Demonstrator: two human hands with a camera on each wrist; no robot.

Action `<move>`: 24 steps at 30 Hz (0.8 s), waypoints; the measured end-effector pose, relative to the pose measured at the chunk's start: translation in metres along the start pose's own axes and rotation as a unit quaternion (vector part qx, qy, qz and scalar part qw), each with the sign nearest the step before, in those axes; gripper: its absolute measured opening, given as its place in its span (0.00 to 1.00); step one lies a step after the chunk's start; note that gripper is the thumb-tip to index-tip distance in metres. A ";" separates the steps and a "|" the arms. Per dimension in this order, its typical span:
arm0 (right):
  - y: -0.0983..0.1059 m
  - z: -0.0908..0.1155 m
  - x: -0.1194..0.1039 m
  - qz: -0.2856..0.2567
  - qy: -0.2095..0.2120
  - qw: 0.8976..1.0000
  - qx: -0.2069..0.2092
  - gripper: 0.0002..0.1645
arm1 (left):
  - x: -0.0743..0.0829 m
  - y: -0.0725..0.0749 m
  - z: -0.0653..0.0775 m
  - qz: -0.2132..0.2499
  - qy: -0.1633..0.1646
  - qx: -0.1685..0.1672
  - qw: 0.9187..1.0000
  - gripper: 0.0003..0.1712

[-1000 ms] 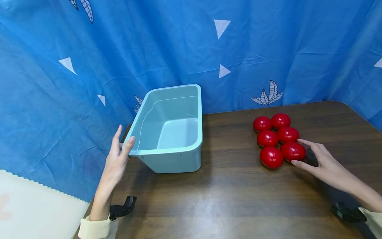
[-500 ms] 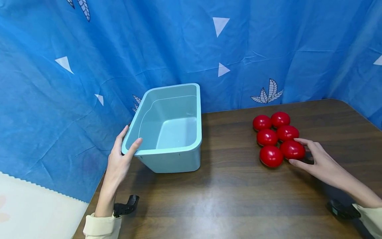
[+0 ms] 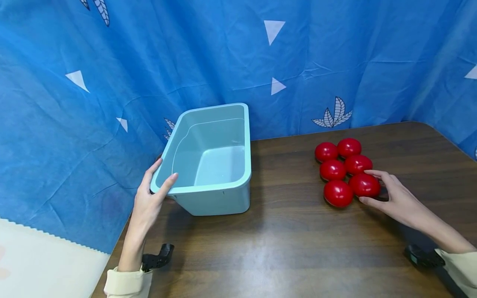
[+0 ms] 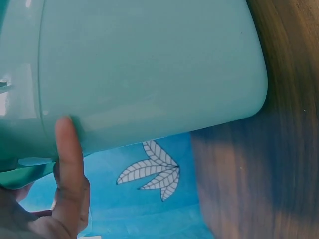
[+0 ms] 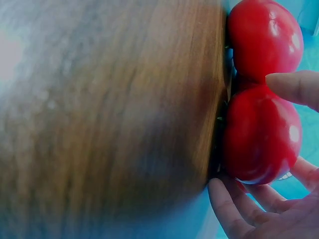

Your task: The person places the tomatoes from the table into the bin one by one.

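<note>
A light teal plastic bin stands on the left part of the table, its inside bare. My left hand holds its front-left rim corner, thumb over the rim and fingers around the outside. In the left wrist view a finger lies against the bin's wall. On the right, several glossy red tomatoes sit in two touching columns. My right hand grips the front-right tomato, thumb on the near side and fingers around the far side. The right wrist view shows this tomato beside the front-left one.
The dark wooden table spreads between the bin and the tomatoes. A blue curtain with white triangles and leaves hangs right behind the bin and along the left side. A white cloth lies at the lower left.
My left hand has moved right and onto the bin's rim corner, its thumb now over the edge. The right hand's fingers have closed in around the front-right tomato. The view has shifted slightly.
</note>
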State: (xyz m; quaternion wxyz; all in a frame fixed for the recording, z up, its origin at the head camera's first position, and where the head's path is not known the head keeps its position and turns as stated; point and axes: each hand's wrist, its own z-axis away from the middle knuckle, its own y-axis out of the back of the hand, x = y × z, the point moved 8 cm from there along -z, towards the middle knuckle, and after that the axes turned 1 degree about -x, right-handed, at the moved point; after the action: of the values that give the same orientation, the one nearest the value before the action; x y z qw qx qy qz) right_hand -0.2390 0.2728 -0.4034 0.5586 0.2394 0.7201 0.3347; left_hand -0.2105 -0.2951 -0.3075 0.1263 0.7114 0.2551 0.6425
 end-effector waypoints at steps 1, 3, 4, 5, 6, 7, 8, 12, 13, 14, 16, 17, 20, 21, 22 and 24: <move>0.000 0.000 -0.001 0.002 0.001 1.000 0.001 0.46 | 0.000 0.000 0.000 0.002 0.000 -0.003 1.000 0.43; 0.000 -0.001 -0.002 0.007 0.002 1.000 0.005 0.46 | 0.000 -0.002 0.000 0.009 0.000 -0.009 1.000 0.42; 0.000 -0.001 -0.003 0.010 0.002 1.000 0.007 0.46 | 0.000 -0.002 0.000 0.014 0.000 -0.012 1.000 0.42; 0.000 -0.001 -0.003 0.011 0.001 1.000 0.009 0.46 | 0.000 -0.003 0.000 0.020 -0.001 -0.014 1.000 0.42; -0.001 -0.001 -0.004 0.012 0.001 1.000 0.011 0.46 | 0.000 -0.003 0.000 0.023 -0.002 -0.015 1.000 0.42; -0.001 -0.001 -0.004 0.012 0.002 1.000 0.013 0.46 | 0.000 -0.003 0.001 0.026 -0.002 -0.014 1.000 0.42; -0.002 -0.001 -0.005 0.011 0.001 1.000 0.014 0.46 | -0.001 -0.002 0.001 0.027 -0.002 -0.013 1.000 0.41; -0.004 -0.002 -0.005 0.005 -0.003 1.000 0.016 0.46 | -0.002 -0.001 0.001 0.027 -0.001 -0.008 1.000 0.41; -0.004 -0.003 -0.005 0.004 -0.005 1.000 0.016 0.46 | -0.002 -0.001 0.001 0.028 -0.001 -0.008 1.000 0.41; -0.004 -0.003 -0.005 0.004 -0.007 1.000 0.015 0.46 | -0.002 -0.001 0.001 0.029 -0.001 -0.009 1.000 0.42; -0.004 -0.003 -0.005 0.004 -0.008 1.000 0.016 0.45 | -0.002 -0.002 0.001 0.035 0.000 -0.011 0.999 0.42; -0.004 -0.003 -0.005 0.004 -0.008 1.000 0.016 0.45 | -0.002 -0.002 0.000 0.038 0.001 -0.012 0.999 0.42; -0.003 -0.003 -0.004 0.007 -0.010 1.000 0.018 0.44 | -0.001 -0.002 0.000 0.039 0.001 -0.013 0.999 0.42; -0.003 -0.003 -0.004 0.007 -0.010 1.000 0.019 0.44 | -0.001 -0.002 0.000 0.039 0.001 -0.012 0.999 0.42; -0.002 -0.002 -0.003 0.008 -0.011 1.000 0.021 0.44 | -0.001 -0.002 0.000 0.039 0.001 -0.012 0.999 0.42; -0.002 -0.001 -0.003 0.008 -0.011 1.000 0.027 0.43 | -0.001 -0.002 0.001 0.039 0.001 -0.012 0.999 0.42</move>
State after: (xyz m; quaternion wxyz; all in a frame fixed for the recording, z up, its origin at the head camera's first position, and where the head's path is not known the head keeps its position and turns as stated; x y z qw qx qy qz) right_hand -0.2397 0.2695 -0.4027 0.5571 0.2637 0.7206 0.3175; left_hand -0.2104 -0.2935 -0.3096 0.1093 0.7185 0.2200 0.6507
